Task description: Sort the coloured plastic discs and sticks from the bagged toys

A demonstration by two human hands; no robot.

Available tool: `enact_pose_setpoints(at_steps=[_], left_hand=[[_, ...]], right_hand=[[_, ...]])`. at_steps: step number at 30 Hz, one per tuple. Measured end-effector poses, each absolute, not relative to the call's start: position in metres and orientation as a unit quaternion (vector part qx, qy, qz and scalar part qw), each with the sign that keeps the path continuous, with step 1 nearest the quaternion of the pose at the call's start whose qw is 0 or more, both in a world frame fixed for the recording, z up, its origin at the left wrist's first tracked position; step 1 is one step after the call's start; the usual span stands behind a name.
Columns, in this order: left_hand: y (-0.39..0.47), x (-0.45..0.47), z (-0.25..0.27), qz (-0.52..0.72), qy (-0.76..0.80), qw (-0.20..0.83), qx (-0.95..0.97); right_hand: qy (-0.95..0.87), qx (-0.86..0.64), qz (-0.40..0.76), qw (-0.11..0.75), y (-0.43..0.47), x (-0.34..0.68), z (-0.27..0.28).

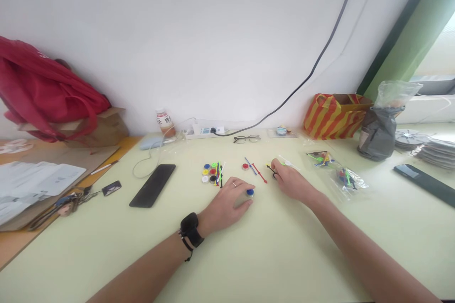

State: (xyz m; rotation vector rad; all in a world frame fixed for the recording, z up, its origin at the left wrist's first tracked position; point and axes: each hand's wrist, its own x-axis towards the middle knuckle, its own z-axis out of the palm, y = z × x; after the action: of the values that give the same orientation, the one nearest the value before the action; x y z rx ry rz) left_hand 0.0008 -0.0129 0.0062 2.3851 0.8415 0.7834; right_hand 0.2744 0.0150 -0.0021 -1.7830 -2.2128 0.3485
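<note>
Blue disc sat between thumb and forefinger of my left hand; whether pinched, I couldn't tell. A slack hold might have dropped it. My right hand was at the black arrow, grip unclear; a leftward sweep could have scattered the red arrow.
</note>
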Motion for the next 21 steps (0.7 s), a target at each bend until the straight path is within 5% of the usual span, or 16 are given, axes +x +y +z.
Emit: enact_pose_setpoints(at_steps=[6,10,21], left_hand=[[-0.01,-0.001,0.0,0.301,0.315,0.234,0.869],[-0.009,-0.001,0.0,0.293,0.322,0.241,0.868],[-0.001,0.0,-0.002,0.339,0.361,0.365,0.788]], right_hand=[[-0.741,-0.658,0.052,0.12,0.019,0.266,-0.007],[-0.76,-0.623,-0.026,0.183,0.012,0.257,-0.005],[-0.845,-0.485,0.005,0.227,-0.006,0.226,-0.012]])
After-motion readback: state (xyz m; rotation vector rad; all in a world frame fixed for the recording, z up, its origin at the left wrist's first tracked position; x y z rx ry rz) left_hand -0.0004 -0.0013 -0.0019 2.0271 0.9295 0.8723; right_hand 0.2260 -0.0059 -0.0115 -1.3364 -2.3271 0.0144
